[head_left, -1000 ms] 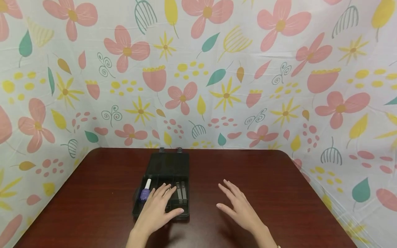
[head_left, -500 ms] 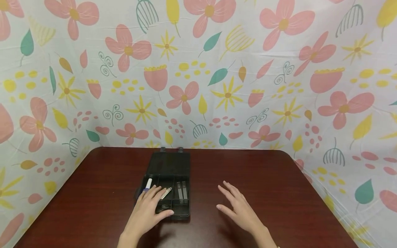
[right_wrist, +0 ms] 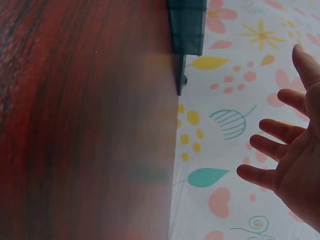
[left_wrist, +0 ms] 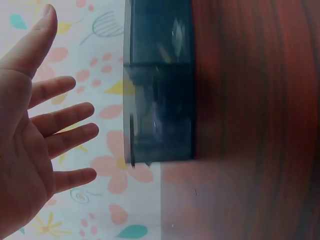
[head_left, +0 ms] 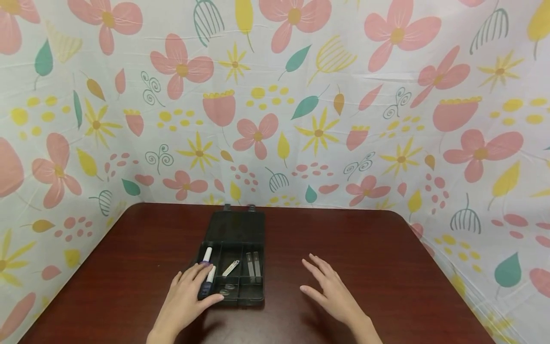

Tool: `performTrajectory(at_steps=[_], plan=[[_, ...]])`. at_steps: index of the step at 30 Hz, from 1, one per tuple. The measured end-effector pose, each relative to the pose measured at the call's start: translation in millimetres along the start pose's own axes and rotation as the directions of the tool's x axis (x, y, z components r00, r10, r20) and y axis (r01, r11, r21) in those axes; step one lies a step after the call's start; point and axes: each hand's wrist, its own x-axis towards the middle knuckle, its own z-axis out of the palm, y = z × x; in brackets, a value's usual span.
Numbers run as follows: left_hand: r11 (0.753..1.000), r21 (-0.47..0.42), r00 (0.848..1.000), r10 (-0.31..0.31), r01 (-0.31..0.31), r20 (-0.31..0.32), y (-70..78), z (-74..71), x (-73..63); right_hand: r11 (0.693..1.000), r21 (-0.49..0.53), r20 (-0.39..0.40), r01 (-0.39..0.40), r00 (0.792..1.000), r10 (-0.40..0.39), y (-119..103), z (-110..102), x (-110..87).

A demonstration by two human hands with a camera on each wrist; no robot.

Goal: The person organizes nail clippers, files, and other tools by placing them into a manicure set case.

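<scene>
A black compartment box (head_left: 235, 228) lies on the table with its lid folded back. In its left compartment are a purple nail polish bottle (head_left: 208, 254) and a dark blue one (head_left: 206, 288), both white-capped. A nail clipper (head_left: 231, 267) lies in the middle, with two slim greyish strips (head_left: 253, 266) to its right. Small clear pieces (head_left: 227, 289) sit in a front compartment. My left hand (head_left: 184, 292), fingers spread, hovers at the box's left edge and covers part of it; the left wrist view shows nothing held. My right hand (head_left: 334, 292) is raised right of the box, also holding nothing.
The dark reddish-brown table (head_left: 343, 234) extends on both sides of the box. A floral-printed cloth (head_left: 275, 76) hangs behind the table and along its left and right sides. The box's lid reaches close to the table's back edge.
My left hand has moved left from over the box to its left edge, uncovering the nail clipper, the clear pieces and the dark blue bottle. My right hand has stayed almost still.
</scene>
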Motion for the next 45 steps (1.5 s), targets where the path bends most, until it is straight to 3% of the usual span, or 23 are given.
performTrajectory(at_steps=[7,15,19,23,33,41,45], plan=[[0.995,0.019,0.995,-0.096,0.096,0.040,-12.0,-9.6,-5.7,1.000,0.001,0.005,-0.009,1.000,0.009,0.5,0.6,-1.4],[0.990,0.028,0.990,-0.138,0.137,0.040,-24.9,-15.1,-11.6,1.000,0.007,0.009,-0.018,1.000,0.018,1.3,0.2,-2.3],[0.973,-0.082,0.974,-0.207,0.215,0.096,-29.0,-17.1,-12.5,1.000,0.010,0.016,-0.022,1.000,0.021,1.1,0.4,-2.6],[0.934,-0.213,0.953,-0.259,0.289,0.155,-33.9,-18.3,-13.0,1.000,0.011,0.010,-0.017,1.000,0.016,1.1,0.8,-2.8],[0.882,-0.334,0.935,-0.261,0.332,0.240,-43.7,-19.7,-13.7,1.000,0.012,0.014,-0.021,1.000,0.020,1.1,1.3,-3.9],[0.867,-0.408,0.941,-0.173,0.286,0.292,-56.4,-18.4,-9.9,1.000,0.006,-0.005,0.003,1.000,-0.003,1.6,1.7,-4.4],[0.850,-0.441,0.938,-0.157,0.287,0.308,-61.6,-16.5,-8.0,1.000,0.007,-0.008,0.007,1.000,-0.007,1.7,1.9,-4.5]])
